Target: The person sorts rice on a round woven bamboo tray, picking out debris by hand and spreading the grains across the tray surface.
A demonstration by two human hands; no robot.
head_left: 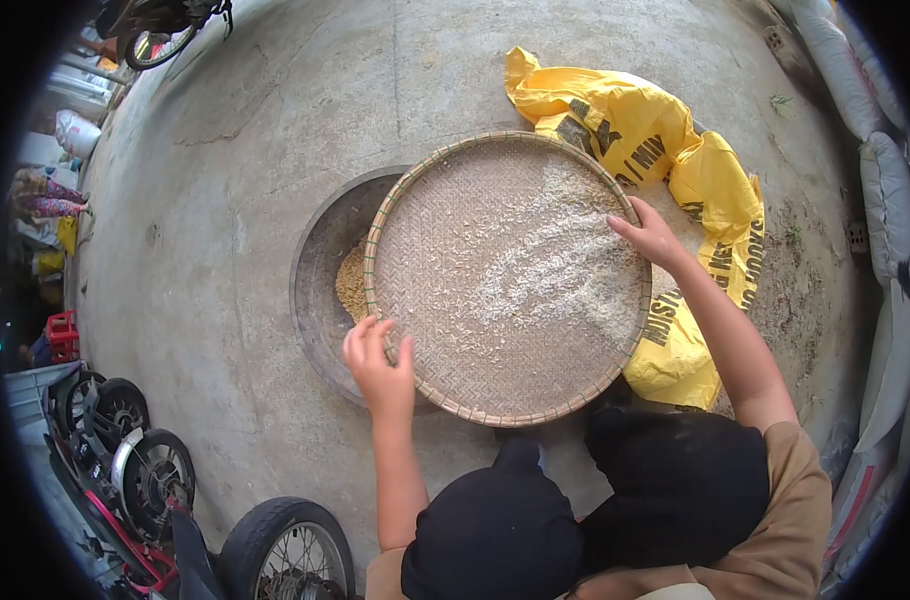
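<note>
A round woven bamboo winnowing tray (445,250) is tilted over a dark basin (320,235), hiding much of it. Pale husks or broken grain (550,265) lie scattered across the weave, thickest toward the right. My right hand (651,238) grips the right rim, its thumb on top and the other fingers hidden beneath. At the lower left rim is my left hand (379,365), fingers loosely bent and thumb apart; the fingertips lie over the rim without visibly wrapping it. Golden grain (353,282) shows in the basin beside the tray's left edge.
A crumpled yellow sack (715,190) with black print curves around the tray's right side. Filled white sacks (885,205) line the right edge. Motorbike wheels (290,555) stand at lower left, and a red crate (63,336) sits farther left. A person's patterned trousers (53,197) show at far left.
</note>
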